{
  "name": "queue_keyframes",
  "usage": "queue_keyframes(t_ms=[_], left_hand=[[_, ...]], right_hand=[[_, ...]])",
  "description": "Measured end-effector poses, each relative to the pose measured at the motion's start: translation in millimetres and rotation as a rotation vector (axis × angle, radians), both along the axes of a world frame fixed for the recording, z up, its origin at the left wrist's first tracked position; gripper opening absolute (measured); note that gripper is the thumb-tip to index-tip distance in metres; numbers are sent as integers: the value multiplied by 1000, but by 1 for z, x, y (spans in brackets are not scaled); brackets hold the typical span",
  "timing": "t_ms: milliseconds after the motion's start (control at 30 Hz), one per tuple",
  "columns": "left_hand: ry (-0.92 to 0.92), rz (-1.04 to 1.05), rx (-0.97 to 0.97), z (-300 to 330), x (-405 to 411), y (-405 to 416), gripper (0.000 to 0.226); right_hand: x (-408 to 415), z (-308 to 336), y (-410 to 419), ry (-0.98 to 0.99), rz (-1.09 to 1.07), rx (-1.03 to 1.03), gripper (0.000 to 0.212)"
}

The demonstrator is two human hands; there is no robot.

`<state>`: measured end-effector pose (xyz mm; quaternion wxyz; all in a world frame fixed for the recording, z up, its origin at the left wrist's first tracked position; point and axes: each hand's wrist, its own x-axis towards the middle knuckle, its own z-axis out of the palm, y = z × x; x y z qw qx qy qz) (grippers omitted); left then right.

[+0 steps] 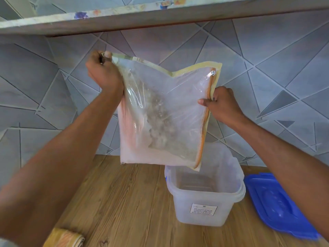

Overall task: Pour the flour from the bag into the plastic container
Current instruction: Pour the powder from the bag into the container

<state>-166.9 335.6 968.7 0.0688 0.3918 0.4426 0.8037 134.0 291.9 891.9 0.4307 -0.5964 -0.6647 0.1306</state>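
I hold a clear plastic zip bag [178, 107] with cream trim and an orange zipper up in the air, tilted over the container. My left hand [103, 73] grips its upper left corner. My right hand [220, 106] pinches the zipper edge on the right side. White flour clings inside the bag and gathers toward its lower part. The bag's lower right corner hangs just above the translucent plastic container [206, 198], which stands open on the wooden counter [128, 202]. White flour dust shows on the container's back wall.
A blue lid [277, 202] lies on the counter to the right of the container. A rolled yellow-orange cloth [65, 237] sits at the front left. A tiled wall [267, 82] rises behind, and a shelf [142, 18] juts out overhead.
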Motion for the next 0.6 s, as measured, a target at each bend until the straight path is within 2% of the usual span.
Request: queue_keyframes(t_ms=[67, 133, 200, 300, 400, 467, 533, 600], left_hand=[[13, 17, -6, 2, 4, -4, 42], [41, 32, -5, 1, 8, -6, 41], [36, 34, -6, -1, 11, -8, 42], [22, 40, 3, -3, 10, -7, 42], [42, 32, 20, 1, 15, -11, 41], [49, 27, 51, 3, 16, -12, 42], [38, 9, 73, 5, 17, -11, 43], [36, -9, 74, 6, 19, -9, 43]], right_hand=[[4, -2, -1, -13, 11, -4, 22], [10, -4, -1, -10, 86, -40, 26], [15, -9, -1, 32, 80, -35, 17], [16, -11, -4, 18, 83, -40, 37], [19, -11, -6, 36, 78, -48, 34], [21, -12, -4, 16, 61, -61, 18], [23, -12, -5, 25, 69, -84, 28], [22, -14, -7, 60, 29, -66, 25]])
